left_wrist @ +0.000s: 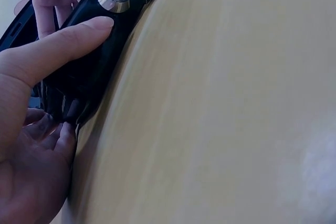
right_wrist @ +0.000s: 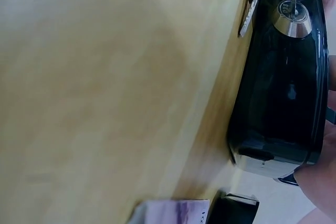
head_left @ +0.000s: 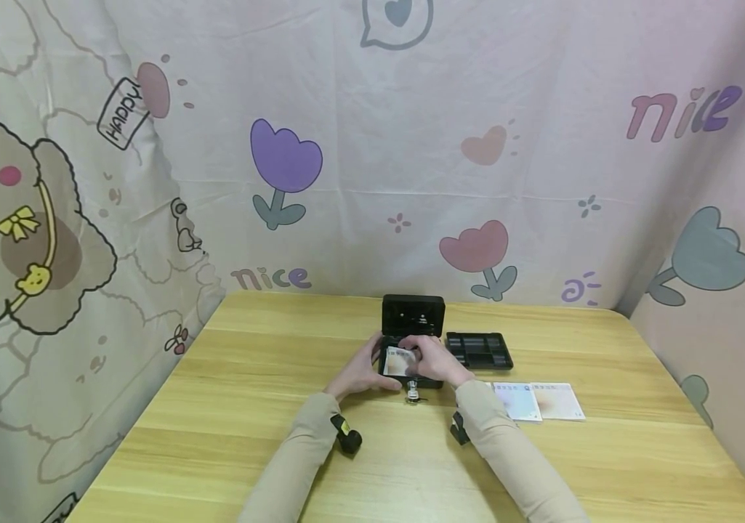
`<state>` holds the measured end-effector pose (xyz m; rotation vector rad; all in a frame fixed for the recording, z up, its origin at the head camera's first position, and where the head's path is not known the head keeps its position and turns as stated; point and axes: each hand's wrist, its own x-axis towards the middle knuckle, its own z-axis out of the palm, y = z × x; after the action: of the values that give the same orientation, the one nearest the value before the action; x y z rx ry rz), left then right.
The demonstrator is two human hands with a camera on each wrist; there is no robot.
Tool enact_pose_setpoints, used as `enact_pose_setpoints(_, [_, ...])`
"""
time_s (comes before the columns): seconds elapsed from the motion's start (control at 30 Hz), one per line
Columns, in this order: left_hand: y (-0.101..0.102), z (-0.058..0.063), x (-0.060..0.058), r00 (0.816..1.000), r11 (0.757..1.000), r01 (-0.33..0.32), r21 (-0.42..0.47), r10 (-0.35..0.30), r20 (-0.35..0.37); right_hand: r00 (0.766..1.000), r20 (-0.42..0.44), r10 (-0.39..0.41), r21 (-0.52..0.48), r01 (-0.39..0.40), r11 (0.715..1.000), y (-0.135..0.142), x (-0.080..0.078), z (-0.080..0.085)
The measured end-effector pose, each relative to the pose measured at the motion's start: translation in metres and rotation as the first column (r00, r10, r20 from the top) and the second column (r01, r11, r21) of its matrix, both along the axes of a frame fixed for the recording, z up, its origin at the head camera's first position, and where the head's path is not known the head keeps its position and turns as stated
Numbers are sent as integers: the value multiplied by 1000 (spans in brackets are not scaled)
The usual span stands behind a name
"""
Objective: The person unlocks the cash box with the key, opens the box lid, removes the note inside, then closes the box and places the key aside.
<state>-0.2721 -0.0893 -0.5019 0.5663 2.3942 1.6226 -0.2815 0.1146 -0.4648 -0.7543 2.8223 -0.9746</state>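
Observation:
A black cash box stands on the table with its lid raised. My left hand holds the box by its left side; in the left wrist view its thumb lies along the front wall. Inside the box is a pale banknote-like paper. My right hand reaches in over the box's right side, fingers bent at the paper's right edge, seeming to pinch it; the fingertips are partly hidden. A key sits in the front lock, with a second key hanging from the ring.
A black compartment tray lies right of the box. In front of it, a bluish note and a pinkish note lie side by side, partly behind the right sleeve. A patterned cloth hangs behind the wooden table.

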Motion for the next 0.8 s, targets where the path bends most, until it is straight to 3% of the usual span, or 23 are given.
enact_pose_setpoints(0.5, [-1,0,1,1000,1000,-2,-11,2,-5,1000,14,-14,-36,14,999,0,0,-3])
enact_pose_setpoints(0.8, [0,1,2,999,1000,-9,-8,9,40,1000,15,-2,-65,3,998,1,1,-1])
